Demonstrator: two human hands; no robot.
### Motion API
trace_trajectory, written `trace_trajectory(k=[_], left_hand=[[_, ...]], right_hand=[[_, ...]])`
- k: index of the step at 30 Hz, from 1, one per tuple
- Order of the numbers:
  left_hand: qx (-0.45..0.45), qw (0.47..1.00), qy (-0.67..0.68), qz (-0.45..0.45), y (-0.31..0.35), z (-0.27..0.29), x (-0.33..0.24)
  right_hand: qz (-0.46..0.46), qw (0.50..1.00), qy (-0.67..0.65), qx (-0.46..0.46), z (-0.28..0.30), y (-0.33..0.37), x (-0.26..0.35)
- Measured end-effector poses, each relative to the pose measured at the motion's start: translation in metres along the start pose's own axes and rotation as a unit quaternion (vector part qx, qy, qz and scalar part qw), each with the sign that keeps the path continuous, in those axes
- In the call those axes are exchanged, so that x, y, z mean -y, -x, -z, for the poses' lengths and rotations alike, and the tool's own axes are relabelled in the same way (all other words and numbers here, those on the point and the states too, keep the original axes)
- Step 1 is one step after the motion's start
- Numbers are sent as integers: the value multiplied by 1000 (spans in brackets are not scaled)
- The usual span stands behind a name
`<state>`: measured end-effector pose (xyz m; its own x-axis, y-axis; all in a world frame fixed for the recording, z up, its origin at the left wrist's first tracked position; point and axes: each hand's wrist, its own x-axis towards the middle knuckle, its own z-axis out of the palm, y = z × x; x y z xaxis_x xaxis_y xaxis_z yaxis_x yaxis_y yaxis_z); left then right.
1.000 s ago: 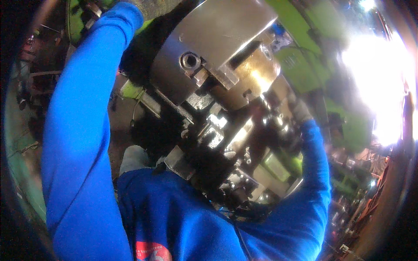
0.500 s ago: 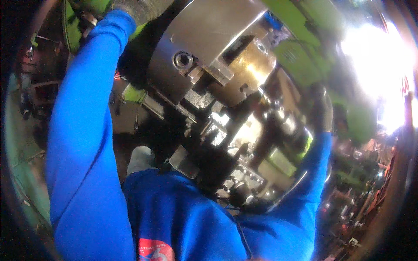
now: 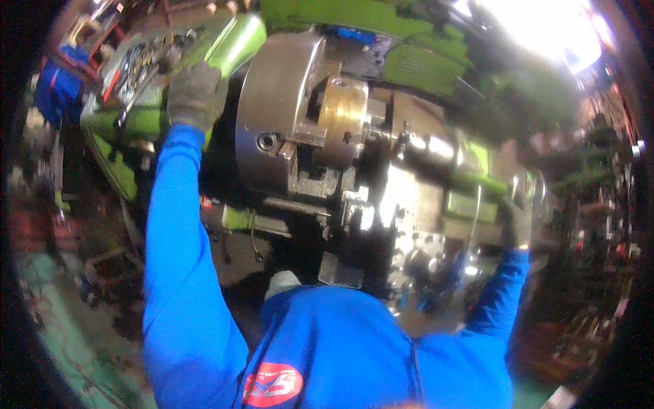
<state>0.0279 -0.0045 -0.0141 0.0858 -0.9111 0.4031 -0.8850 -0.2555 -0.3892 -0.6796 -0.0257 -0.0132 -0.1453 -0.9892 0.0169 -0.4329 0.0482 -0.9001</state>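
A large steel lathe chuck (image 3: 276, 102) grips a brass-coloured round workpiece (image 3: 340, 119) between its jaws. On the right, the tailstock (image 3: 436, 146) has its bright nose pointing at the workpiece, with the tip blurred. My left hand (image 3: 196, 95), in a dark grey glove, rests against the green headstock (image 3: 235, 44) left of the chuck. Its fingertips are hidden, so its grip does not show. At the tailstock's far right end, my gloved right hand (image 3: 518, 218) is closed on the shiny handwheel (image 3: 538, 191), partly smeared by motion.
Tools, one with a red handle (image 3: 111, 85), lie on the headstock's left end. Below the chuck are the carriage (image 3: 415, 252) and a lead screw (image 3: 293, 208). A dark block (image 3: 340, 269) juts out near my body. A bright light (image 3: 538, 27) glares at upper right.
The view has turned and shifted, so the chuck now looks smaller and more level. My left hand shows whole beside the chuck; my right hand appears lower, at the handwheel.
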Motion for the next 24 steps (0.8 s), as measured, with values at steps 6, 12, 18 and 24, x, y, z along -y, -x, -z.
trace_trajectory(k=[6,12,18,24], left_hand=[[13,994,98,45,-2,33,-5],[54,994,92,28,2,31,-4],[15,993,110,30,-5,-15,10],[37,986,155,51,10,45,-1]], right_hand=[[-85,921,-343,-164,38,161,-39],[-112,893,-332,-284,30,294,-58],[-20,905,-237,-351,17,321,-23],[6,951,-207,-231,60,293,-22]])
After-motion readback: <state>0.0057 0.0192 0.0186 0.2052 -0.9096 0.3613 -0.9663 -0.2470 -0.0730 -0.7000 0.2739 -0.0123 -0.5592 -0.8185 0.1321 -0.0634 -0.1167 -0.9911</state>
